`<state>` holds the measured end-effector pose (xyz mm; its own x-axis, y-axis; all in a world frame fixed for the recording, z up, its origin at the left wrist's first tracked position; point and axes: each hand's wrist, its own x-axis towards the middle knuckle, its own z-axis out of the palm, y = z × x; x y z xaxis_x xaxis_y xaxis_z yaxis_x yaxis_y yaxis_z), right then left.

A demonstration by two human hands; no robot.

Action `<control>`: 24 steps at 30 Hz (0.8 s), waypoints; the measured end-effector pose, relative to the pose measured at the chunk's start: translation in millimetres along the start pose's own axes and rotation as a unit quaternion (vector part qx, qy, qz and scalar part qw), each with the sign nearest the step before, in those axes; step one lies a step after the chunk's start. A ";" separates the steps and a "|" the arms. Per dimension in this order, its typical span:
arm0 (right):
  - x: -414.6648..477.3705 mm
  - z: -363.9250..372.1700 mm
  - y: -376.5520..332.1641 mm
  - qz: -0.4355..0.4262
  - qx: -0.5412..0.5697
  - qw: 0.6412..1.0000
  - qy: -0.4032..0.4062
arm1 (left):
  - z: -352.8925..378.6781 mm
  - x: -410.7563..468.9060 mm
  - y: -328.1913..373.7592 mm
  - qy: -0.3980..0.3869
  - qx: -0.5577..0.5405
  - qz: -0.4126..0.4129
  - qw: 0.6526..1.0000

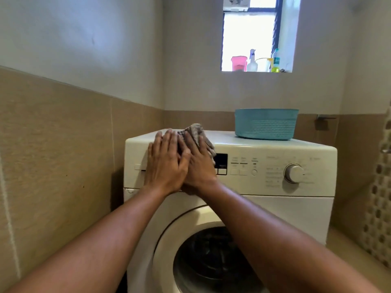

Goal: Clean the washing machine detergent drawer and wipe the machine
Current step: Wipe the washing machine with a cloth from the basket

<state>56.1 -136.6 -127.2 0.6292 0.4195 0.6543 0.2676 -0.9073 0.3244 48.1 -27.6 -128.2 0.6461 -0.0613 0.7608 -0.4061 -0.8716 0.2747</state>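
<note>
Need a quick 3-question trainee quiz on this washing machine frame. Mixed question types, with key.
1. True or false: the teal basket stands on top of the washing machine.
2. Fill in: the left hand lies flat, fingers straight, on the front of the detergent ____.
3. Which hand presses the cloth against the machine? A) left hand B) right hand C) neither

Key: 1 true; 2 drawer; 3 B.
</note>
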 end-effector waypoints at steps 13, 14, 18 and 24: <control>-74.2 -28.1 184.2 0.191 0.010 0.981 -0.019 | 43.7 35.6 114.5 -0.100 -0.014 0.143 0.985; -83.0 -31.0 204.6 0.211 0.016 0.976 -0.043 | 51.1 38.0 126.0 -0.107 -0.013 0.156 0.982; -127.2 -31.8 261.6 0.302 0.097 0.946 -0.068 | 68.0 46.7 171.2 -0.156 -0.015 0.223 0.962; -164.0 6.0 223.4 0.502 0.285 0.808 0.116 | 80.4 59.5 208.6 -0.235 -0.073 0.238 0.940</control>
<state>17.1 -408.3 -166.1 0.6023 -0.6022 0.5239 0.0406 -0.6324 -0.7736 53.8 -252.1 -72.8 0.5678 -0.6655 0.4844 -0.7843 -0.6161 0.0728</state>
